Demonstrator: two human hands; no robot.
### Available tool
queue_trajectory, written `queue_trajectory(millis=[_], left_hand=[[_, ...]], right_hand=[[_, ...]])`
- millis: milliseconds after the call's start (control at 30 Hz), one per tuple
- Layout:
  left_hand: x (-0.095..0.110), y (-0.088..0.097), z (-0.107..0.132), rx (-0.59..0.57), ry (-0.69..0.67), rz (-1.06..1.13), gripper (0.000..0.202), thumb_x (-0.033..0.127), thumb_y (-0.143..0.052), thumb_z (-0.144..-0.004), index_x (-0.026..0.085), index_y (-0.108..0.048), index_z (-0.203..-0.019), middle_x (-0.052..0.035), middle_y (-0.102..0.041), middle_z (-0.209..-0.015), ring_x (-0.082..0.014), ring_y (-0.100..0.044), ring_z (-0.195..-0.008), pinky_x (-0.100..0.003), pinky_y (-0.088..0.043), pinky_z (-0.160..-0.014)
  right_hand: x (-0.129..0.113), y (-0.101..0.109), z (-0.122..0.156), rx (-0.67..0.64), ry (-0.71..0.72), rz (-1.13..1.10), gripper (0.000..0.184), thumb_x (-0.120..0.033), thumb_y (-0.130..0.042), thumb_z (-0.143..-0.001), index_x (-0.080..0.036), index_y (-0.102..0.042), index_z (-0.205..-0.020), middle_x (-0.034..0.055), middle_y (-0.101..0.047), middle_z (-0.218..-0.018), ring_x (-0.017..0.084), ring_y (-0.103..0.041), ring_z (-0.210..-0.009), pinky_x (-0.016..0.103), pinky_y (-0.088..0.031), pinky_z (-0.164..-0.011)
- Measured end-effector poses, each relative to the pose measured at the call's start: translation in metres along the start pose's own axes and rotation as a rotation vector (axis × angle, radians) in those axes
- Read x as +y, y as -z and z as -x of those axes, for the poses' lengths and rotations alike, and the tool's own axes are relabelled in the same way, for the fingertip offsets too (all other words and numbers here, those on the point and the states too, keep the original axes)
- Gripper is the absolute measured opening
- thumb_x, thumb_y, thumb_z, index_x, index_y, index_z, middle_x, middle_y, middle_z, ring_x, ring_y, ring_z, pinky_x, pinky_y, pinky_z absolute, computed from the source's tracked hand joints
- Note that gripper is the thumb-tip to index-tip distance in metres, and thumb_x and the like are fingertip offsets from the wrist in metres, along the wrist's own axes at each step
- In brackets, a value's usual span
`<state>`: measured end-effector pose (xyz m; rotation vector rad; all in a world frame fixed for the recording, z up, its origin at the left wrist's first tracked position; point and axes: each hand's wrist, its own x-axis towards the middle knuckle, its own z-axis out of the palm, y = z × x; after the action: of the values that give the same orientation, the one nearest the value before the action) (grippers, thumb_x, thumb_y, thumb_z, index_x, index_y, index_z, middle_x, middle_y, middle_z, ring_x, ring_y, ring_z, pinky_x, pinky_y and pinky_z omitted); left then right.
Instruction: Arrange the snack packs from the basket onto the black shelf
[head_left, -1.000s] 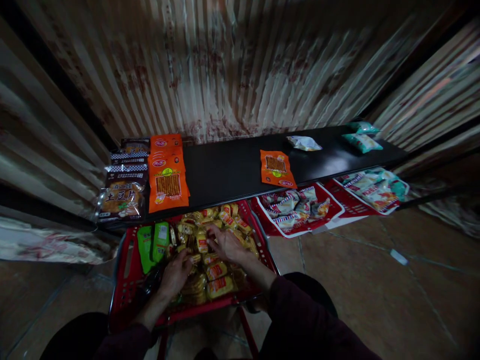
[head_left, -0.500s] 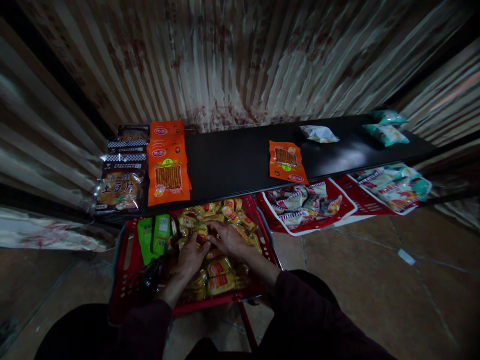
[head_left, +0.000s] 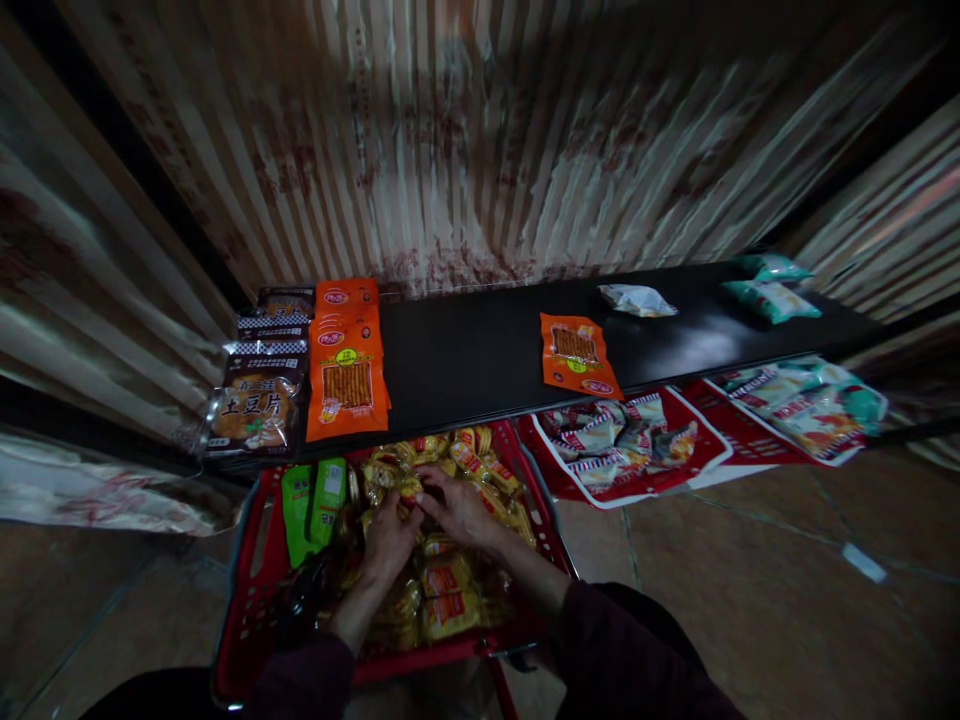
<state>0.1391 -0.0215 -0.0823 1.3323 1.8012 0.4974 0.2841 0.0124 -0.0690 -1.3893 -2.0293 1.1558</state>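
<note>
My left hand point(head_left: 388, 542) and my right hand point(head_left: 463, 512) meet over a red shopping basket point(head_left: 251, 590). Between their fingertips is a small yellow snack packet point(head_left: 409, 487) in clear, shiny wrapping, which both hands grip. Many similar yellow packets point(head_left: 448, 592) with red labels fill the basket under and around my hands. Two green packets point(head_left: 328, 495) stand at the basket's left side, left of my left hand. Something dark and glossy point(head_left: 304, 590) lies below them, too dim to name. My wrists and fingers hide part of the pile.
Behind the basket runs a black shelf point(head_left: 465, 355). It bears dark potato-chip bags point(head_left: 259, 405), a stack of orange snack bags point(head_left: 347, 385), a lone orange bag point(head_left: 577, 355), a white packet point(head_left: 637, 300) and teal packets point(head_left: 772, 300). Red baskets point(head_left: 720, 440) of snacks sit beneath at right.
The view has tilted up a little, so shelf and basket appear lower. Both hands stay together over the basket, with the yellow snack packet between their fingers.
</note>
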Motion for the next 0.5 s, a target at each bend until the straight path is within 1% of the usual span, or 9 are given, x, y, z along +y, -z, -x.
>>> queue_trajectory(millis=[67,133,200,267,367,433,500], left_hand=[[0.001,0.001,-0.002,0.013,0.000,0.016,0.031,0.036,-0.045,-0.082,0.015,-0.057,-0.101,-0.0101,-0.069,-0.096,-0.0197,-0.064,-0.088,-0.028,-0.044,-0.079],[0.000,0.003,-0.005,0.019,0.013,0.025,0.038,0.043,-0.044,-0.083,0.014,-0.058,-0.104,-0.0122,-0.068,-0.100,-0.0220,-0.063,-0.095,-0.029,-0.044,-0.082],[-0.003,0.005,-0.009,0.025,0.032,0.039,0.045,0.049,-0.044,-0.082,0.014,-0.058,-0.107,-0.0133,-0.067,-0.106,-0.0234,-0.062,-0.102,-0.030,-0.044,-0.086],[-0.007,0.005,-0.012,0.022,0.053,0.056,0.049,0.051,-0.046,-0.082,0.013,-0.056,-0.111,-0.0146,-0.065,-0.113,-0.0240,-0.059,-0.110,-0.031,-0.042,-0.091],[-0.012,-0.003,-0.015,0.016,0.070,0.087,0.050,0.050,-0.050,-0.081,0.013,-0.054,-0.115,-0.0151,-0.063,-0.119,-0.0244,-0.054,-0.118,-0.032,-0.040,-0.095],[-0.013,-0.010,-0.015,0.019,0.072,0.102,0.051,0.049,-0.051,-0.080,0.014,-0.053,-0.117,-0.0149,-0.061,-0.121,-0.0247,-0.052,-0.121,-0.034,-0.039,-0.097],[-0.014,-0.017,-0.014,0.023,0.084,0.105,0.054,0.050,-0.051,-0.080,0.014,-0.051,-0.120,-0.0167,-0.057,-0.127,-0.0261,-0.047,-0.125,-0.036,-0.036,-0.101]], right_hand=[[-0.001,0.001,0.000,0.003,-0.014,-0.022,0.037,-0.028,-0.049,-0.087,-0.021,-0.052,-0.123,0.0079,-0.068,-0.110,0.020,-0.064,-0.102,0.034,-0.049,-0.088],[-0.001,0.002,0.001,0.011,-0.031,-0.028,0.037,-0.029,-0.048,-0.087,-0.019,-0.052,-0.123,0.0084,-0.069,-0.107,0.021,-0.066,-0.098,0.034,-0.050,-0.086],[-0.001,0.004,0.001,0.027,-0.020,-0.025,0.035,-0.030,-0.047,-0.088,-0.018,-0.055,-0.120,0.0084,-0.069,-0.103,0.020,-0.067,-0.091,0.033,-0.051,-0.082],[0.000,0.006,0.002,0.054,0.011,-0.017,0.031,-0.029,-0.044,-0.090,-0.017,-0.058,-0.115,0.0084,-0.069,-0.101,0.019,-0.066,-0.087,0.032,-0.051,-0.080],[0.003,0.010,0.001,0.122,0.042,0.042,0.026,-0.027,-0.042,-0.091,-0.017,-0.062,-0.105,0.0087,-0.068,-0.102,0.018,-0.064,-0.090,0.032,-0.050,-0.083],[0.005,0.012,0.001,0.180,0.042,0.116,0.025,-0.025,-0.043,-0.091,-0.017,-0.063,-0.103,0.0096,-0.067,-0.103,0.019,-0.063,-0.093,0.033,-0.048,-0.087],[0.007,0.014,0.000,0.237,0.045,0.195,0.026,-0.021,-0.044,-0.089,-0.016,-0.063,-0.105,0.0114,-0.065,-0.106,0.020,-0.060,-0.099,0.035,-0.046,-0.092]])
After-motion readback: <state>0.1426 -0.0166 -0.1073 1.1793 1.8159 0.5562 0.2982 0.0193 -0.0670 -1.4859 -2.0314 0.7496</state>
